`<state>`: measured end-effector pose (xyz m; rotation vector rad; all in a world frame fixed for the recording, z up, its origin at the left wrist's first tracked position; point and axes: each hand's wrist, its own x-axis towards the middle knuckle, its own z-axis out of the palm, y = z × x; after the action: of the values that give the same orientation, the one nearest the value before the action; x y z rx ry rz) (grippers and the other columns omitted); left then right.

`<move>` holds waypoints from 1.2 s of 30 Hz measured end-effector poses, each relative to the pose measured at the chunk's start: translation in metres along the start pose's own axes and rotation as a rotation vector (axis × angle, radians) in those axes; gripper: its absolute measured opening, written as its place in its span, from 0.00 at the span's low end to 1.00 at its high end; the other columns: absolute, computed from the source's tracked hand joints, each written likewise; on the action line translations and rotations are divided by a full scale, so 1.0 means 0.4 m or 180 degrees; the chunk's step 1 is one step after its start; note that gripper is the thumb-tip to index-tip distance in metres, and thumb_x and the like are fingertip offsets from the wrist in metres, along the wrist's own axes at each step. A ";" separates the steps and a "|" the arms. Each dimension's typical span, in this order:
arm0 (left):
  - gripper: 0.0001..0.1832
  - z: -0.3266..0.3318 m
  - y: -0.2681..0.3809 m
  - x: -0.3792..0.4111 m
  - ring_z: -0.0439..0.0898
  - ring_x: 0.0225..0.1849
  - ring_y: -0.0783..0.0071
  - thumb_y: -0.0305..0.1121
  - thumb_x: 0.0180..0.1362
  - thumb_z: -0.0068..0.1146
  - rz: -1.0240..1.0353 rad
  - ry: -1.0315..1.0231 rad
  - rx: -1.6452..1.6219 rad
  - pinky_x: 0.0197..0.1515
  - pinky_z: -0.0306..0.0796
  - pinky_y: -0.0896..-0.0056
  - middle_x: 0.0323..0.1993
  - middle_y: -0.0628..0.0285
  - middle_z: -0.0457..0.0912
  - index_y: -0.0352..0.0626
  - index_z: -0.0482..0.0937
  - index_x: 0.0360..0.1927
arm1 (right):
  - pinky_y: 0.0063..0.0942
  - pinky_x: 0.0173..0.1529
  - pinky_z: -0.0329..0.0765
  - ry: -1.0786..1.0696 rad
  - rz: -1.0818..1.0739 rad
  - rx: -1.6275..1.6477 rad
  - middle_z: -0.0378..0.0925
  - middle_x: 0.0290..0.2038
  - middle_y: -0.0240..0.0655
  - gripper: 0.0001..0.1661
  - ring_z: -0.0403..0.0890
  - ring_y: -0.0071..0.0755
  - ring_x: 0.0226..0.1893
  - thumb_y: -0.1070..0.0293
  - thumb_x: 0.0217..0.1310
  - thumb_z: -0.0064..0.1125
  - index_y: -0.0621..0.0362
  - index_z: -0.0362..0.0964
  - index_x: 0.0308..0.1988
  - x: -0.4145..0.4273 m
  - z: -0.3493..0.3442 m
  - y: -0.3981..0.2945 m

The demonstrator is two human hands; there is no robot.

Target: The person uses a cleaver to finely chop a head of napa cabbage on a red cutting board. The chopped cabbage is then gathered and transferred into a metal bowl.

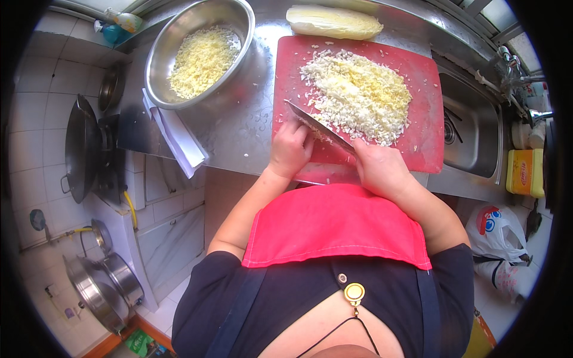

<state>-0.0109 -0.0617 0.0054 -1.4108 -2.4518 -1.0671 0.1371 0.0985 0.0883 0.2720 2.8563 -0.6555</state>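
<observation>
A kitchen knife is in my right hand, its blade slanting up and left over the near part of a red cutting board. My left hand is beside the blade with its fingers curled; whether they touch the blade or hold anything is hidden. Small pale bits cling along the blade. Beyond the knife lies a wide heap of finely chopped napa cabbage, white with yellow parts. An uncut length of napa cabbage rests along the board's far edge.
A steel bowl of chopped cabbage stands at the left on the steel counter, near folded paper. At the right is a sink with a faucet. A wok sits far left.
</observation>
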 end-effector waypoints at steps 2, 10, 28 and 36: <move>0.07 0.004 -0.004 -0.002 0.76 0.32 0.54 0.24 0.42 0.60 0.0038 -0.0008 0.0045 0.36 0.72 0.61 0.29 0.55 0.77 0.38 0.77 0.27 | 0.48 0.30 0.75 -0.0089 0.0125 -0.0022 0.77 0.22 0.48 0.09 0.80 0.55 0.25 0.70 0.57 0.46 0.61 0.62 0.38 0.012 0.018 0.001; 0.06 0.001 -0.005 0.000 0.76 0.33 0.53 0.23 0.43 0.59 0.0143 0.0019 -0.0127 0.37 0.72 0.58 0.30 0.55 0.77 0.38 0.77 0.27 | 0.50 0.31 0.74 -0.0064 0.0105 0.0137 0.77 0.23 0.50 0.09 0.79 0.57 0.26 0.69 0.57 0.46 0.62 0.63 0.37 0.018 0.013 -0.005; 0.06 0.005 -0.016 -0.016 0.76 0.33 0.53 0.22 0.41 0.58 -0.0041 -0.0095 -0.0004 0.38 0.72 0.59 0.29 0.54 0.78 0.39 0.78 0.27 | 0.50 0.33 0.75 -0.0307 0.0067 0.0060 0.78 0.25 0.51 0.10 0.80 0.56 0.28 0.69 0.56 0.46 0.62 0.64 0.38 0.045 -0.004 -0.023; 0.06 -0.070 -0.026 0.007 0.78 0.32 0.57 0.22 0.48 0.58 -0.0348 0.0230 -0.0185 0.36 0.73 0.64 0.31 0.55 0.80 0.38 0.79 0.32 | 0.51 0.33 0.73 0.0048 0.0148 0.0456 0.76 0.24 0.51 0.10 0.78 0.60 0.28 0.65 0.60 0.46 0.60 0.65 0.39 0.022 -0.012 0.011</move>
<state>-0.0275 -0.0804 0.0223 -1.2427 -2.4908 -1.1987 0.1290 0.1057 0.0888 0.3654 2.8118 -0.8537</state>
